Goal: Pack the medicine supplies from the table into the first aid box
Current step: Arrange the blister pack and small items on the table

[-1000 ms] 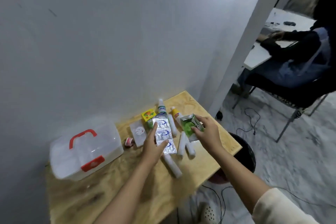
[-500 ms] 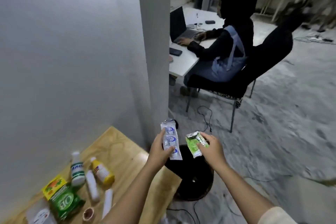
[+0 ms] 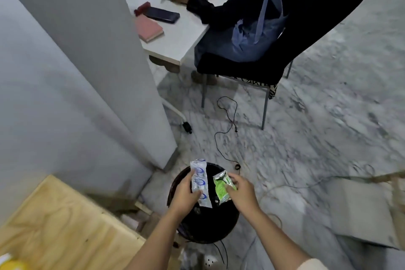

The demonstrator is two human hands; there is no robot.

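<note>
My left hand (image 3: 186,195) grips a white strip of blue-printed sachets (image 3: 199,180), held upright. My right hand (image 3: 242,193) pinches a green and silver packet (image 3: 222,187). Both hands hover off the table's right edge, above a round black bin (image 3: 203,223) on the floor. The wooden table (image 3: 57,226) shows only its right corner at lower left, with a yellow bottle cap (image 3: 9,264) at the frame's bottom edge. The first aid box is out of view.
A grey pillar (image 3: 122,61) rises left of centre. Beyond it a seated person (image 3: 241,13) works at a laptop on a white desk (image 3: 175,35), on a black chair (image 3: 285,55). A black cable (image 3: 228,129) trails over the marble floor.
The view swung right and down, away from the table. Both hands lifted the sachet strip and the green packet off the table and carried them over the black bin.
</note>
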